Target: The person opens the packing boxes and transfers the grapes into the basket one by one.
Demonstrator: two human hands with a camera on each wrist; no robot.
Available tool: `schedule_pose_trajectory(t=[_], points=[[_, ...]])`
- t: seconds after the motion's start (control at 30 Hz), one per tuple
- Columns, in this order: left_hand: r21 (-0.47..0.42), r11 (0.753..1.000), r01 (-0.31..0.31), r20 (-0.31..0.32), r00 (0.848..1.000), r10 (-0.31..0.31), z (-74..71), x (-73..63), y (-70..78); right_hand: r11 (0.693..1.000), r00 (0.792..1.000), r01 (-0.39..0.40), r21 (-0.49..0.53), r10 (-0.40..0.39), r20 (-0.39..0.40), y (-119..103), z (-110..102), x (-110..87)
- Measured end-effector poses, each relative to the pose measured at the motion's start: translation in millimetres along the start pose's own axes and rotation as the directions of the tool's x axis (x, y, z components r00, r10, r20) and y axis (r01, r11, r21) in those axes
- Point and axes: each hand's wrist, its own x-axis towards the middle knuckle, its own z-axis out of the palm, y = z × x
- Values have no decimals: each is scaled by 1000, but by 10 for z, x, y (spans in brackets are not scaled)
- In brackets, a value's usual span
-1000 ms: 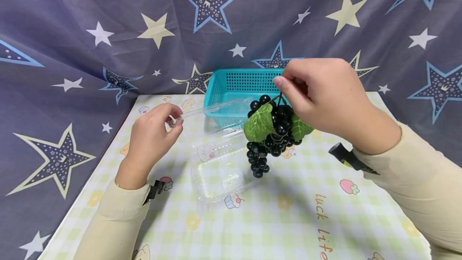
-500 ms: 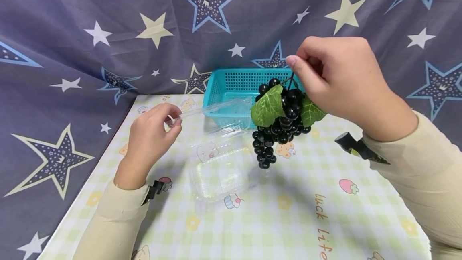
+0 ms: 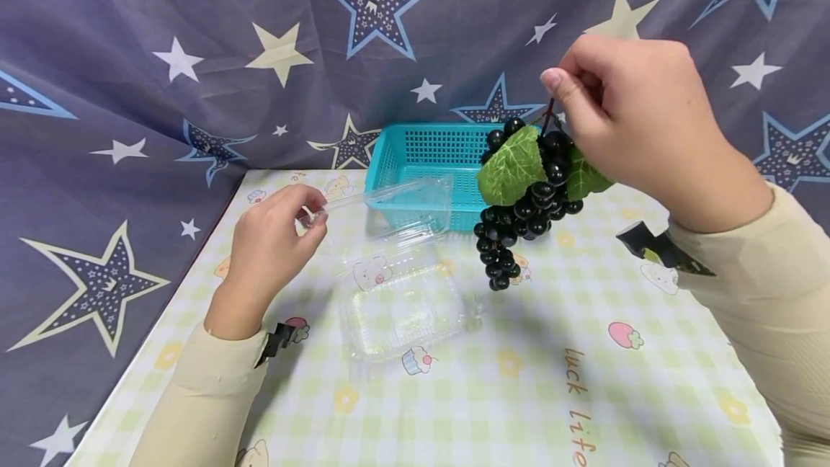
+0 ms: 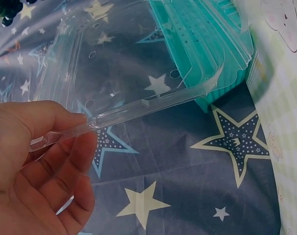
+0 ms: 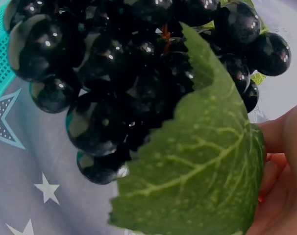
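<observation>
My right hand (image 3: pixel 648 121) pinches the stem of a bunch of black grapes (image 3: pixel 551 164), which hangs above the table with its green leaves (image 3: pixel 514 170) outward. In the right wrist view a leaf (image 5: pixel 197 161) covers part of that hand (image 5: pixel 285 171). A clear plastic clamshell container (image 3: pixel 408 308) sits on the tablecloth with its lid raised. Between thumb and fingers my left hand (image 3: pixel 275 243) pinches the edge of the lid (image 3: pixel 415 200). The left wrist view shows the thumb on top of the lid's rim (image 4: pixel 143 105) and the fingers (image 4: pixel 82 156) beneath.
A turquoise plastic basket (image 3: pixel 379 171) stands at the back of the table, behind the container and partly behind the grapes. Behind it hangs a dark star-patterned cloth (image 3: pixel 214 34). A checked tablecloth (image 3: pixel 467 409) covers the table.
My right hand has moved up and to the right, carrying the grapes away from over the container. The left hand and the lid have stayed in place.
</observation>
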Motion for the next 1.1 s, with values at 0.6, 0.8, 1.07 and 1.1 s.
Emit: schedule_pose_trajectory(t=[0.6, 0.8, 1.07, 1.1], points=[[3, 1000, 3, 7, 1000, -3, -16, 7, 5, 997, 997, -50, -66, 54, 63, 118, -20, 137], [7, 1000, 2, 8, 1000, -2, -21, 1, -3, 993, 992, -89, -79, 95, 85, 178, -6, 198], [7, 1000, 0, 4, 1000, 0, -12, -7, -3, 985, 982, -131, -111, 144, 125, 249, -1, 285], [7, 1000, -3, 2, 1000, 3, -11, -7, -2, 984, 981, -132, -117, 147, 129, 258, -2, 291]])
